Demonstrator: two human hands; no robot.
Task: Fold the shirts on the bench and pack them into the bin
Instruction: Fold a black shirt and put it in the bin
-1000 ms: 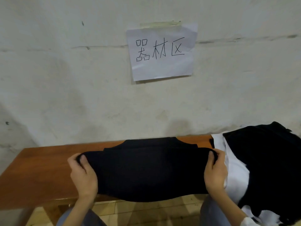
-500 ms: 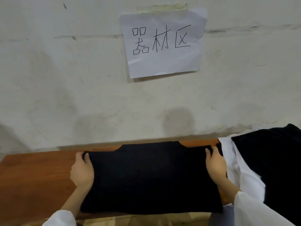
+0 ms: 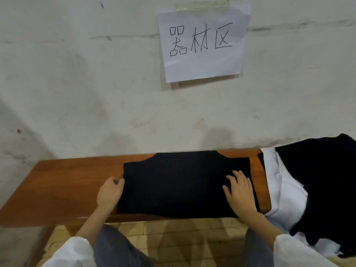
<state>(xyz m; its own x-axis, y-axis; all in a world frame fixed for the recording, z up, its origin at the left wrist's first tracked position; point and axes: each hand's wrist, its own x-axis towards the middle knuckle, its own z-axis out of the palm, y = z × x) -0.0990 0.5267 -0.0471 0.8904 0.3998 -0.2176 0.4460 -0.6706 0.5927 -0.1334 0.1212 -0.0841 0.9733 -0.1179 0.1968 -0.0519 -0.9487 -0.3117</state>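
Black shirt (image 3: 179, 182): folded, flat on wooden bench (image 3: 67, 180), near edge slightly overhanging. Left hand (image 3: 110, 193): fingers curled at shirt's left edge, apparently pinching cloth; contact partly hidden. Right hand (image 3: 239, 191): fingers straight, spread, palm down on shirt's right part. Garment heap (image 3: 289, 189), white and black: bench's right end, just beside shirt.

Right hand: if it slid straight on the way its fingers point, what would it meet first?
The right hand lies on the black shirt; ahead, more shirt, bare bench, then probably the wall.
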